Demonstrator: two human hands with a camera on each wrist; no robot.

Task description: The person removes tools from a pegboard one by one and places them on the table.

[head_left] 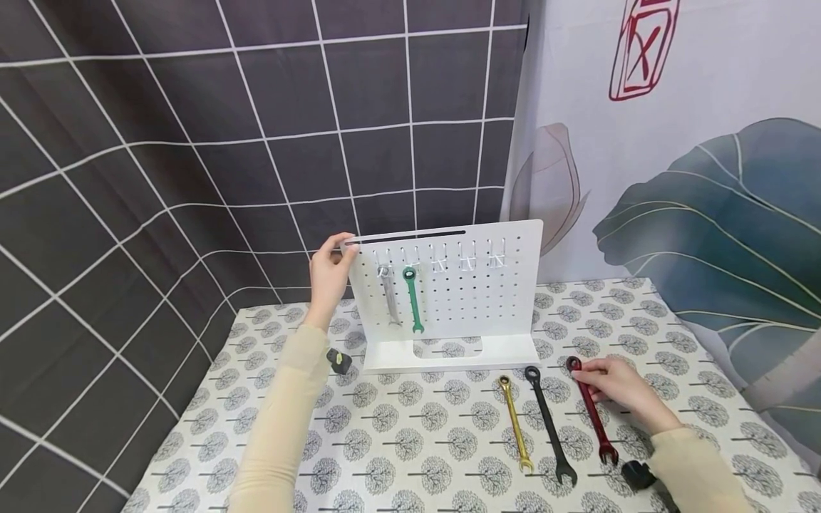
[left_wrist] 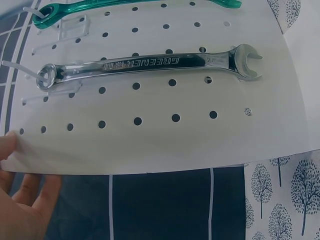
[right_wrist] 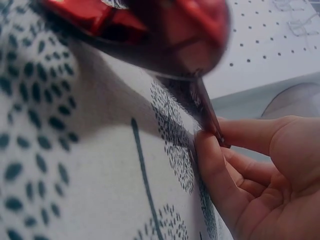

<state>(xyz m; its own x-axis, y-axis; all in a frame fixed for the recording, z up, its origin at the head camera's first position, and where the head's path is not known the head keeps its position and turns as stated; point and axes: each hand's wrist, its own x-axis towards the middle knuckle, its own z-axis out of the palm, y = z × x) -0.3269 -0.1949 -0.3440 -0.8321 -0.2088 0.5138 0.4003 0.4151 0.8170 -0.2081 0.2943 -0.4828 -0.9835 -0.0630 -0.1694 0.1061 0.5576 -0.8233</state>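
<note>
Filling the upper left of the head view, a dark backdrop [head_left: 282, 85] carries white grid lines. A tree-print tablecloth [head_left: 378, 491] occupies the lower part, and a pale hanging [head_left: 577, 57] with leaf motifs the upper right. A white pegboard [head_left: 474, 306] stands on the cloth at centre.

The left hand [head_left: 328, 274], left of centre, is part closed and grips the pegboard's upper left corner, thumb in front, fingers behind. The right hand [head_left: 618, 388], lower right, has thumb and fingers closed in a pinch on the red wrench [head_left: 593, 419] near its ring end; whether that wrench is clear of the cloth cannot be determined.

To its left at lower right, the black wrench [head_left: 548, 424] and the smaller gold wrench [head_left: 515, 422] lie on the cloth, apart, ring ends towards the pegboard. The green wrench [head_left: 413, 299] and the silver wrench [head_left: 389, 298] hang side by side, ring ends up, left of centre. Three clear hooks [head_left: 468, 262] project from the board to their right.
</note>
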